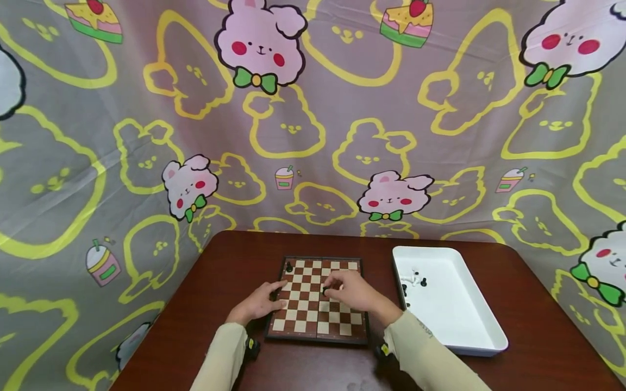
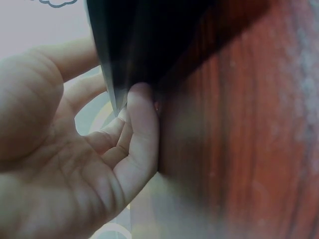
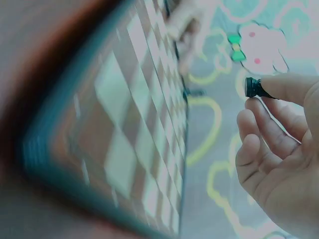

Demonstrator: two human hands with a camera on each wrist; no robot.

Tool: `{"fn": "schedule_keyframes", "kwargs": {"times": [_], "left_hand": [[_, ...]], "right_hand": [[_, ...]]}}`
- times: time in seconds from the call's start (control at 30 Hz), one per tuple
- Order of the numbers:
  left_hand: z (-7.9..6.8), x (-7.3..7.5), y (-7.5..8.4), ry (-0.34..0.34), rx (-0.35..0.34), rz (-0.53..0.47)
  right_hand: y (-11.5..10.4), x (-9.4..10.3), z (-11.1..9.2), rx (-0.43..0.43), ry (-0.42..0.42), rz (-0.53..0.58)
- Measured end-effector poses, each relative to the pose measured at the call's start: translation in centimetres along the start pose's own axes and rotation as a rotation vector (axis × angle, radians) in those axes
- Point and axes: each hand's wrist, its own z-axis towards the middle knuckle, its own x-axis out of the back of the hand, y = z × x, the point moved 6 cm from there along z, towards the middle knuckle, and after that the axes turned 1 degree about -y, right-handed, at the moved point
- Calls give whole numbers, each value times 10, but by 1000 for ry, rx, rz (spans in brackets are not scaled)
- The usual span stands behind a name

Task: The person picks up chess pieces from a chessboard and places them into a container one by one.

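A brown-and-cream chessboard (image 1: 303, 310) with a dark rim lies on the table. Along its left edge, my left hand (image 1: 259, 302) grips the rim, thumb and fingers on either side of it in the left wrist view. Over the middle of the board, my right hand (image 1: 354, 290) pinches a small black chess piece (image 3: 253, 87) between thumb and fingertips. The right wrist view shows this piece held apart from the board surface. Another black chess piece (image 1: 289, 266) stands in the board's far left corner.
To the right of the board sits a white tray (image 1: 455, 320). Near its left wall lie white chess pieces (image 1: 413, 278) and several black ones, including a black piece (image 1: 424, 282). A patterned curtain (image 1: 332, 152) hangs behind the reddish-brown table (image 1: 195, 304).
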Motion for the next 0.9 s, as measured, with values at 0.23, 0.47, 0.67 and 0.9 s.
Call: {"fn": "schedule_keyframes", "kwargs": {"times": [0.23,0.47,0.67,0.9], "left_hand": [[-1,1,2,-2,-3,-9],[-2,1,4,-5,6,-25],[-2,1,4,-8,12,-39],[-2,1,3,-3,28,-48]], "right_hand": [[34,63,-22,-99,148,-58],[70,113,-45,-177,214,-48],[101,142,-59,-227,254,-96],[132,162,-71,-276,264,-139]]}}
